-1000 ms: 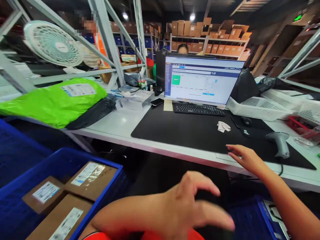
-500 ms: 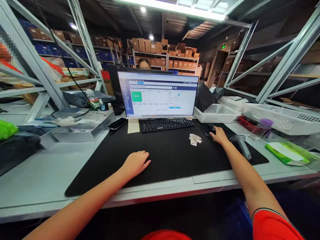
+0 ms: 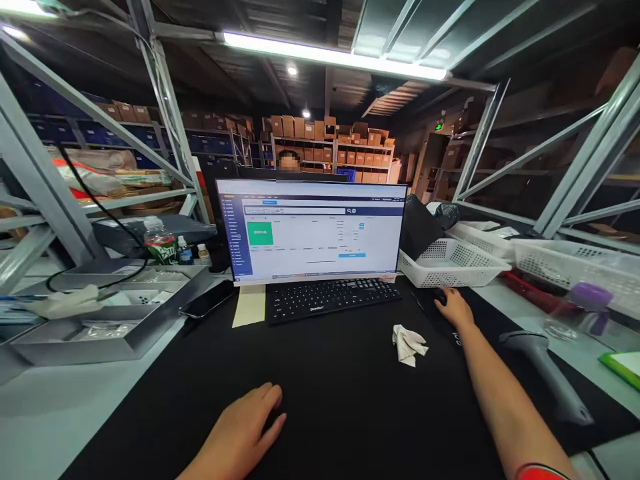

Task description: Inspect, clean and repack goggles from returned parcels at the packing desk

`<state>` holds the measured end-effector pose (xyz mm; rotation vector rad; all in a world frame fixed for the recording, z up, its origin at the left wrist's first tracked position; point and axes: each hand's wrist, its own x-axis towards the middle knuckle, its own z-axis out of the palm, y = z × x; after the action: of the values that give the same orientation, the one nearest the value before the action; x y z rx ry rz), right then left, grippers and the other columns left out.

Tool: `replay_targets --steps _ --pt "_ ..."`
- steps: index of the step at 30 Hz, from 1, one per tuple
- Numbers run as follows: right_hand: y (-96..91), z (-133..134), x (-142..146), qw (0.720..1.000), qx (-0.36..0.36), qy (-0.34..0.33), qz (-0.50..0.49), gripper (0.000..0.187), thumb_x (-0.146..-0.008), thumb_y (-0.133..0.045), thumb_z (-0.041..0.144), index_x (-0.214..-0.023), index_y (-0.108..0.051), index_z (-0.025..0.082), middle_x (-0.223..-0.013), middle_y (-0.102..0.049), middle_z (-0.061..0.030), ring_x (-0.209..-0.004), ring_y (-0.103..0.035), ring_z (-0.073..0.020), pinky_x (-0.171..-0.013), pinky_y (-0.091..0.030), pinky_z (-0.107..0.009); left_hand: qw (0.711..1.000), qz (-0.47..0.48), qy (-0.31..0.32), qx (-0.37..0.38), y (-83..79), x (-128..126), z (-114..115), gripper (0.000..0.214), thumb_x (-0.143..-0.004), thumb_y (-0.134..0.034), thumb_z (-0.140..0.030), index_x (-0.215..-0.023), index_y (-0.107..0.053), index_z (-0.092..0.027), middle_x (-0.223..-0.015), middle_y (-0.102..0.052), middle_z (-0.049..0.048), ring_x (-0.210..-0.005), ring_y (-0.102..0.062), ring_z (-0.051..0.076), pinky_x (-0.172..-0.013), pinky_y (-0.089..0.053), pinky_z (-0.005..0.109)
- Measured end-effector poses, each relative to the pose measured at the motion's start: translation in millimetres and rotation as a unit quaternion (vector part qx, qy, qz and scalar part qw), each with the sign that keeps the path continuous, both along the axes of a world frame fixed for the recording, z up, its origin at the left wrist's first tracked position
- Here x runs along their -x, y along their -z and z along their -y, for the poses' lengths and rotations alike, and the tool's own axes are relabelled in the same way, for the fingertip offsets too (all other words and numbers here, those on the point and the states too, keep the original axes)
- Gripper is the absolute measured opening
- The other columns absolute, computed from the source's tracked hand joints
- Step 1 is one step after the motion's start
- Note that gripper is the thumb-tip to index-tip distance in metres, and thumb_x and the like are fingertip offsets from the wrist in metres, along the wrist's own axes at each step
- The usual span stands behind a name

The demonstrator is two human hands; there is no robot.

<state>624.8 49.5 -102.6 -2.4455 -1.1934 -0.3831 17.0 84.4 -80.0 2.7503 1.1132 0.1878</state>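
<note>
mouse (image 3: pixel 439 295), one; under right hand (image 3: pixel 457 311)

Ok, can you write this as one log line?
left hand: on mat | right hand: on mouse | screen: lit | scanner: on mat

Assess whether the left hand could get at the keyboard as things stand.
Probably yes: the left hand seems to rest on the black mat, on the near side of the keyboard, and no object shows between them.

"Bosston" stands on the keyboard (image 3: pixel 333 300) at six o'clock. Markings on the central screen (image 3: pixel 310 233), the bottle (image 3: pixel 161 243) at nine and the green sign (image 3: pixel 439 125) at two are illegible.
</note>
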Motion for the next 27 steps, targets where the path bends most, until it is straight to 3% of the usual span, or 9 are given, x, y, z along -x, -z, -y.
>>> replay_targets --steps 4,12,21,27 --pt "7.9 6 -7 1.000 -0.010 0.009 0.001 0.052 -0.090 -0.060 0.035 -0.139 -0.056 0.018 -0.133 -0.061 -0.0160 -0.117 -0.063 -0.0315 -0.094 -0.053 -0.042 1.000 0.012 0.000 0.029 1.0 2 -3 0.023 -0.097 -0.041 -0.036 -0.089 -0.058 -0.022 -0.091 -0.066 0.0052 -0.081 -0.065 0.022 -0.072 -0.049 0.034" --pt "7.4 5 -7 1.000 0.002 0.024 0.016 0.047 -0.089 -0.060 0.035 -0.134 -0.060 0.022 -0.135 -0.060 -0.0115 -0.117 -0.062 -0.0277 -0.099 -0.050 -0.037 0.996 0.078 -0.007 0.052 20.2 14 -12 0.027 -0.096 -0.047 -0.049 -0.097 -0.063 -0.027 -0.096 -0.067 0.0029 -0.084 -0.067 0.021 -0.074 -0.053 0.032" --pt "0.6 7 1 1.000 0.005 0.022 0.012 0.044 -0.090 -0.059 0.036 -0.131 -0.063 0.022 -0.132 -0.060 -0.0125 -0.112 -0.063 -0.0278 -0.093 -0.051 -0.038 0.996 0.067 0.005 0.058 12.8 12 -10 0.028 -0.098 -0.045 -0.047 -0.097 -0.063 -0.026 -0.095 -0.066 0.0032 -0.082 -0.066 0.020 -0.072 -0.053 0.032" --pt "-1.0 7 4 1.000 0.013 0.018 0.008 0.045 -0.094 -0.062 0.039 -0.134 -0.059 0.018 -0.133 -0.059 -0.0131 -0.113 -0.061 -0.0259 -0.096 -0.050 -0.044 0.996 0.078 0.014 0.046 15.7 15 -11 0.027 -0.096 -0.048 -0.048 -0.098 -0.063 -0.025 -0.095 -0.066 0.0032 -0.082 -0.067 0.020 -0.073 -0.054 0.032"
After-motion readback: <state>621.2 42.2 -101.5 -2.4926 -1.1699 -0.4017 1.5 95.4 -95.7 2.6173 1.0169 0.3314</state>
